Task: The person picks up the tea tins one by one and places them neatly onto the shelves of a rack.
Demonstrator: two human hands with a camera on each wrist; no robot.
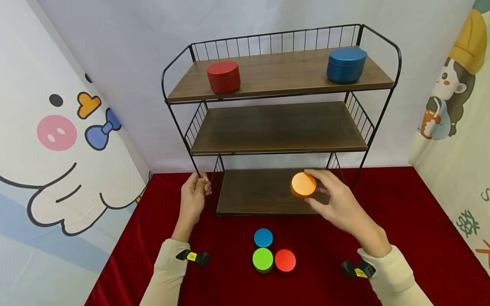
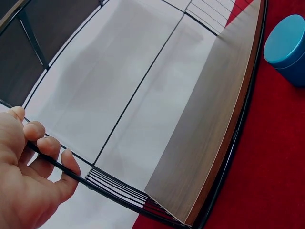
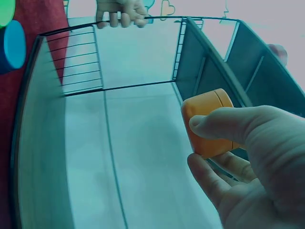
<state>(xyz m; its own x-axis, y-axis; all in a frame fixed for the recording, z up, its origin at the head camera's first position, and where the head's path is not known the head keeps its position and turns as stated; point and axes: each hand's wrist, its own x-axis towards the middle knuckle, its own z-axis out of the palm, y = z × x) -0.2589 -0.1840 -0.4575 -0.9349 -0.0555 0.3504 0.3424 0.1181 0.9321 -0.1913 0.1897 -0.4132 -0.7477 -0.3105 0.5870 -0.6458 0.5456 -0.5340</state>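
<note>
The left hand (image 1: 193, 196) grips the shelf rack (image 1: 279, 127) by its left side, seemingly to steady it, while an orange tin (image 1: 303, 185) hangs before its shelves, pinched round the rim by the right hand (image 1: 337, 200), likely keeping its round face uncovered.

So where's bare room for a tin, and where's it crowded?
The brown wooden middle shelf is bare, like the bottom shelf behind the right grip; the top shelf too, between a big red tin and oval blue tin. On the red cloth before them crowd a round blue tin, round green tin and round red tin.
</note>
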